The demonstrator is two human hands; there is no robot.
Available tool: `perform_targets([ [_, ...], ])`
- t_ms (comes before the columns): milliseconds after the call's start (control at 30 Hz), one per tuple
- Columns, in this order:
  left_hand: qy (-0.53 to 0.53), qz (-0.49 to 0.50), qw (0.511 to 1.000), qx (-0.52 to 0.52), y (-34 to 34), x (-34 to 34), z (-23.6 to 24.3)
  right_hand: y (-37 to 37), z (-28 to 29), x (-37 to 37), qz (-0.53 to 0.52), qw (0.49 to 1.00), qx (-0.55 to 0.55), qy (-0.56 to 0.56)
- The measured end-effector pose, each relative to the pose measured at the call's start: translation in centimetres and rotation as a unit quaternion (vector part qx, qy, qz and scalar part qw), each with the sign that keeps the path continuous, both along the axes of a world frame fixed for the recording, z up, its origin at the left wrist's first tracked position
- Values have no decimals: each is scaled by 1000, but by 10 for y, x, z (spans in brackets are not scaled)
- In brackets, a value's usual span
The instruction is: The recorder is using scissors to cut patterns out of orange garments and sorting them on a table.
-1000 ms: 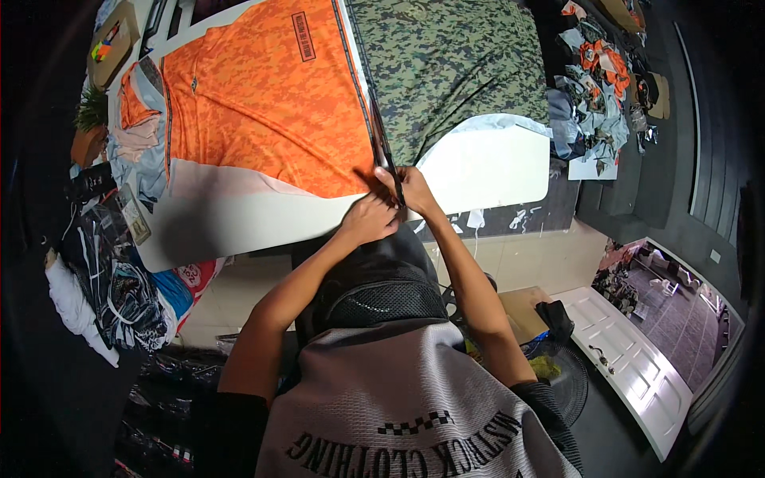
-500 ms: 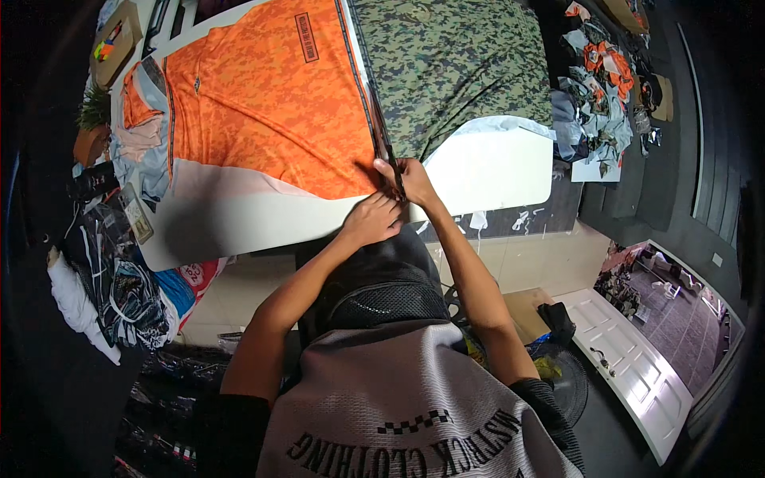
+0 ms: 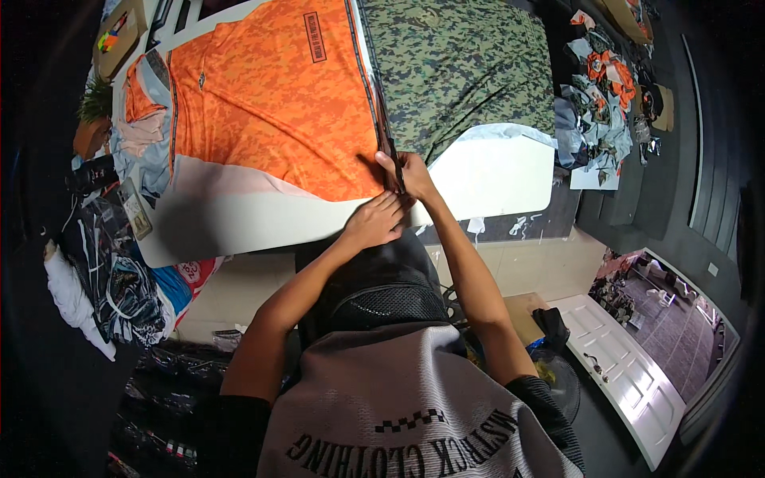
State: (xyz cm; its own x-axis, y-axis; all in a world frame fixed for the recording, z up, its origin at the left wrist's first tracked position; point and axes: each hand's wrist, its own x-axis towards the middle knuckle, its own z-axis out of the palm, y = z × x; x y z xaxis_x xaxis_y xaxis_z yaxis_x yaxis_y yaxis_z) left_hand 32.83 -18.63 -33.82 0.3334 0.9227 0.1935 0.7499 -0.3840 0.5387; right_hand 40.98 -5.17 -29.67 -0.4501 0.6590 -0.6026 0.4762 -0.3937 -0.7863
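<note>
My right hand point(image 3: 413, 175) is closed around a long dark strip point(image 3: 384, 131) that looks like a zipper, with the thumb on its left side. Just below, at the table's near edge, my left hand point(image 3: 376, 219) has its fingers bent together at the strip's lower end; what lies between its fingertips is hidden. The strip runs away from me between an orange camouflage fabric panel point(image 3: 271, 95) on the left and a green camouflage fabric panel point(image 3: 462, 72) on the right. Both panels lie spread out, and their pale undersides show at the near edges.
The white table point(image 3: 498, 179) carries the panels. A pile of fabric scraps point(image 3: 602, 103) sits at the right. Bundled dark clothing point(image 3: 119, 279) lies at the left, below a potted plant point(image 3: 94, 103). A white door point(image 3: 621, 370) stands at lower right.
My hands stay almost in place at the strip, with the left fingers straightening slightly and shifting up along it. The view has tilted a little; the panels lie as before.
</note>
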Motion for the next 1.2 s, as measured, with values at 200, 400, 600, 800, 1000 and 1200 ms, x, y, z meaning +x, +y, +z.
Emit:
perform_targets([
  [200,-6,-7,1000,0,3,-1,0,3,1,-4,-12,999,-21,30],
  [400,-8,-5,1000,18,3,-2,2,10,5,-8,-14,999,-21,23],
  [600,13,-8,1000,0,1,0,-1,14,-4,-9,15,1000,7,-7],
  [800,15,-13,999,-32,-1,-2,-1,20,-2,-11,13,1000,-21,10],
  [1000,20,-18,999,-27,0,-2,-1,28,-6,-18,-17,999,-24,23],
  [1200,15,-18,999,-28,3,-2,0,32,-7,-20,7,999,-23,29],
])
